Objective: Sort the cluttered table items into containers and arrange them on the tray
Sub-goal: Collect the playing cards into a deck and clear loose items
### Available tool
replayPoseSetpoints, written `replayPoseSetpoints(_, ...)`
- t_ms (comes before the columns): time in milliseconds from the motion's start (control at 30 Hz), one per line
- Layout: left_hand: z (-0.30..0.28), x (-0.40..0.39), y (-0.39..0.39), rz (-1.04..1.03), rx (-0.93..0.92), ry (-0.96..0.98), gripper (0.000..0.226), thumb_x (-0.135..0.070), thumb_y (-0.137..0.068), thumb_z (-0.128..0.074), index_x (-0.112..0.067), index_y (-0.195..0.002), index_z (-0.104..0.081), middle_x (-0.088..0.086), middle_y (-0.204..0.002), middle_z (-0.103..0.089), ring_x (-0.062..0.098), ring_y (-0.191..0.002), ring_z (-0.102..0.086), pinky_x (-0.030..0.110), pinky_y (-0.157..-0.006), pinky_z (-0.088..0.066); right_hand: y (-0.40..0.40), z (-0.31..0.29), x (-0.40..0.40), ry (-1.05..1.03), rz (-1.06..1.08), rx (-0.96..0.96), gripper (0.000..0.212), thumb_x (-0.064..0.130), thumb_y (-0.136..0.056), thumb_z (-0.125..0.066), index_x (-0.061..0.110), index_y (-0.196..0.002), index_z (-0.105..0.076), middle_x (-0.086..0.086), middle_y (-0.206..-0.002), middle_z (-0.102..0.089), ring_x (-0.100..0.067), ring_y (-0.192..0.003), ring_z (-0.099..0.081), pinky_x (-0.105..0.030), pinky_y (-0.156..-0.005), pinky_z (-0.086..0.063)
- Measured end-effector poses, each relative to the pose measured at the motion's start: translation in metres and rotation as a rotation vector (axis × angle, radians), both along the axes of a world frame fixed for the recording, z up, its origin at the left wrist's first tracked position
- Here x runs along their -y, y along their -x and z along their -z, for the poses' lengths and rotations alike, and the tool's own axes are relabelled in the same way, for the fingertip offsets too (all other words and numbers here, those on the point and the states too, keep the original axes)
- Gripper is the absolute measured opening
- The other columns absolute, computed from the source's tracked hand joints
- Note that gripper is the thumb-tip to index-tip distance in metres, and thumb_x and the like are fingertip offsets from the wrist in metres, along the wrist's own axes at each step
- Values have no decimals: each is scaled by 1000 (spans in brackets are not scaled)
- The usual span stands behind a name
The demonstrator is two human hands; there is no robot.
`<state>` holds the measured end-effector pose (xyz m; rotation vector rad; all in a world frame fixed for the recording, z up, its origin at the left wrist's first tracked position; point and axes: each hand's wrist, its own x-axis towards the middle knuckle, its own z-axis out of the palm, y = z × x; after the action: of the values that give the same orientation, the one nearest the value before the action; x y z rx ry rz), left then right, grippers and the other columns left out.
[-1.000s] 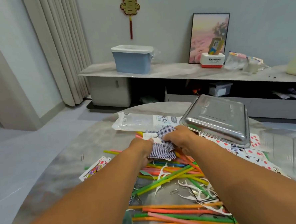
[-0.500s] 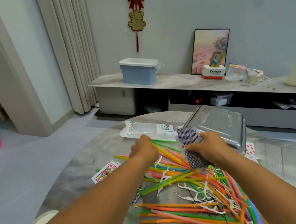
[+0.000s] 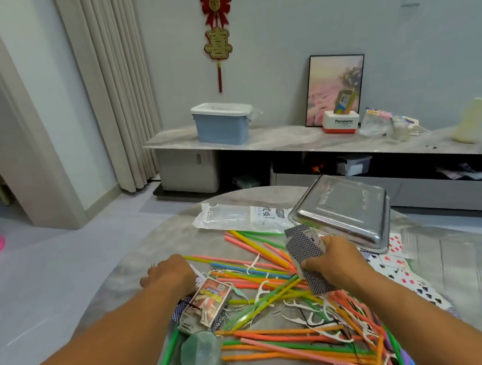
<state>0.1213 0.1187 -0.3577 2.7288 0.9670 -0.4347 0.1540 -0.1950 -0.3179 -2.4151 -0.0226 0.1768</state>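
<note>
My right hand (image 3: 339, 262) grips a fanned stack of blue-backed playing cards (image 3: 304, 249) just in front of the upturned metal tray (image 3: 346, 212). My left hand (image 3: 168, 274) is closed around the far end of a red card box (image 3: 206, 303), which lies tilted beside my wrist. Between and below my hands lies a heap of coloured straws (image 3: 268, 276) mixed with white floss picks (image 3: 307, 311). More cards (image 3: 400, 268) lie face up to the right, partly under the tray.
A flat plastic packet (image 3: 236, 219) lies at the table's far side, left of the tray. A green translucent cup (image 3: 199, 357) stands near the front edge. A clear plastic container (image 3: 461, 256) sits at the right. Loose paper clips lie among the straws.
My hands have parted. The right hand kept the blue-backed cards and stayed by the tray; the left hand drew back to the left and now holds the red card box.
</note>
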Motion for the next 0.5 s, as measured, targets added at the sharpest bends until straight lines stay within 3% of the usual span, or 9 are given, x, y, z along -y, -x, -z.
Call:
replayPoseSetpoints(167, -1, 8, -4, 93, 50, 87, 49, -35, -84, -77, -15, -121, -50, 11, -127, -55, 30, -114, -58, 40, -95, -53, 5, -7, 3, -298, 104, -12, 14, 17, -84, -82, 20, -88, -69, -4, -78, -77, -21, -65, -76, -47, -68, -64)
replayPoseSetpoints(267, -5, 12, -1, 140, 91, 98, 18, -18, -93, -62, -14, -103, -49, 12, -114, -60, 29, -104, -62, 36, -86, -55, 9, -10, 3, -478, 162, -40, 15, 15, -84, -83, 16, -94, -71, -3, -81, -78, -21, -70, -76, -46, -72, -64)
replayPoseSetpoints(333, -13, 8, -1, 152, 152, 148, 11, -13, -95, -58, -10, -103, -51, 18, -116, -63, 33, -107, -63, 36, -81, -51, 13, -13, 2, -650, 179, -80, 19, 11, -83, -82, 11, -99, -72, -6, -82, -79, -25, -74, -77, -44, -71, -64)
replayPoseSetpoints(500, -55, 17, -11, -107, 657, 616, 11, -3, -98, -55, -9, -107, -52, 20, -110, -59, 30, -90, -56, 37, -76, -46, 23, -19, -14, -1174, 231, -387, 28, 7, -86, -76, -4, -110, -69, -22, -100, -76, -36, -87, -76, -44, -75, -63)
